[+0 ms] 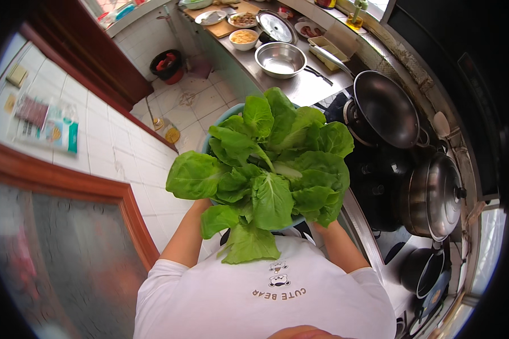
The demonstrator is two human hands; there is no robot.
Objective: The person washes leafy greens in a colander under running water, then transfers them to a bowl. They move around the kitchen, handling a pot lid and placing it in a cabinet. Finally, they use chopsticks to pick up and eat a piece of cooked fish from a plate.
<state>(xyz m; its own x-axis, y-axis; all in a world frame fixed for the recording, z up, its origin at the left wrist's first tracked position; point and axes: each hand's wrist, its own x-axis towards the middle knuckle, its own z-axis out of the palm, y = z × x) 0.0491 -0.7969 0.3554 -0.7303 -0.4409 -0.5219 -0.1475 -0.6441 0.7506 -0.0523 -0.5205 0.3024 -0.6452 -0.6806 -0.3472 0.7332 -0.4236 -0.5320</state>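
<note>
A light blue-green basin (223, 115) heaped with large green leafy vegetables, which look like lettuce (273, 199), is held in front of my body. My left hand (203, 205) grips the basin's near left side; the leaves hide its fingers. On the other side, my right hand (320, 229) is at the near right edge, also mostly covered by leaves. Only parts of the basin's rim show. Some leaves hang over the near edge against my white T-shirt (220, 296).
At right, a wok (386, 109) and a lidded steel pot (432, 197) stand on the stove. A steel bowl (281, 60), a knife (319, 75) and a bowl of yellow food (243, 39) sit on the counter ahead. A bin (166, 67) and an oil bottle (166, 128) are on the floor.
</note>
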